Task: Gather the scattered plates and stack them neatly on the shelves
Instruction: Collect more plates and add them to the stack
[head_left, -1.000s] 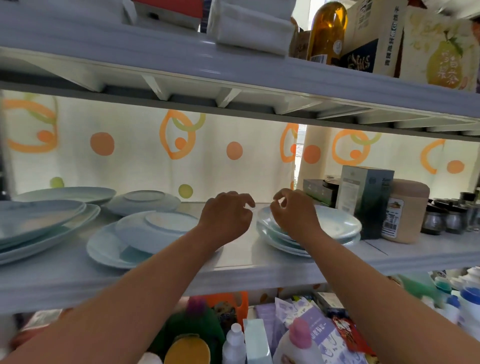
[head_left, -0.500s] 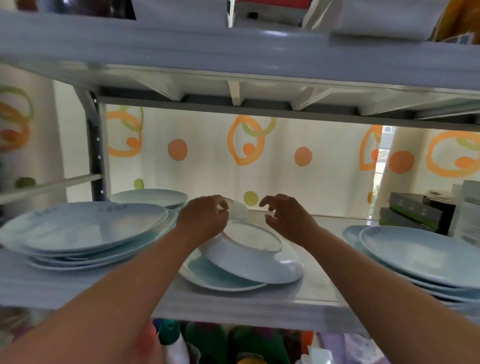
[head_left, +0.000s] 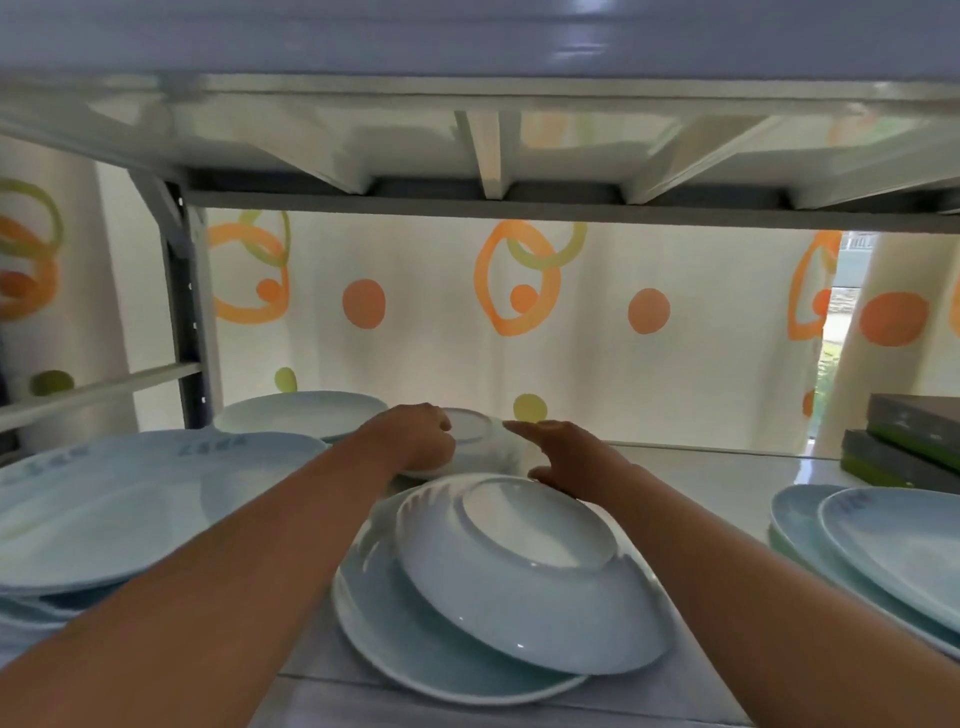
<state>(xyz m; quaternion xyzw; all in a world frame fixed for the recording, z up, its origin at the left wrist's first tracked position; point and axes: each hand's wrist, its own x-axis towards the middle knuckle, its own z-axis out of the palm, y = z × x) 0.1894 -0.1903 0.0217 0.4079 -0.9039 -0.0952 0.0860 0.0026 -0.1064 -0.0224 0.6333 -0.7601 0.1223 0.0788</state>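
At the back of the grey shelf (head_left: 706, 483) a small pale plate (head_left: 480, 441) lies upside down. My left hand (head_left: 413, 441) is curled over its left rim. On its right side my right hand (head_left: 569, 457) is open, fingers apart, with the index fingertip at the rim. In front of both hands a deeper pale blue plate (head_left: 524, 582) rests upside down and tilted on a flat blue plate (head_left: 410, 649). Large blue plates are stacked at the left (head_left: 104, 514), another stack sits at the right (head_left: 883, 545), and one plate lies at the back left (head_left: 301, 415).
The upper shelf's underside (head_left: 488, 156) hangs low over my hands. A grey upright post (head_left: 184, 312) stands at the left. Dark boxes (head_left: 909, 441) are stacked at the far right. A curtain with orange circles (head_left: 441, 322) hangs behind the shelf.
The view has swung left and closer. Both hands have left the right-hand stack and reached past the upturned plate to the small plate at the back, the left hand closing on it.
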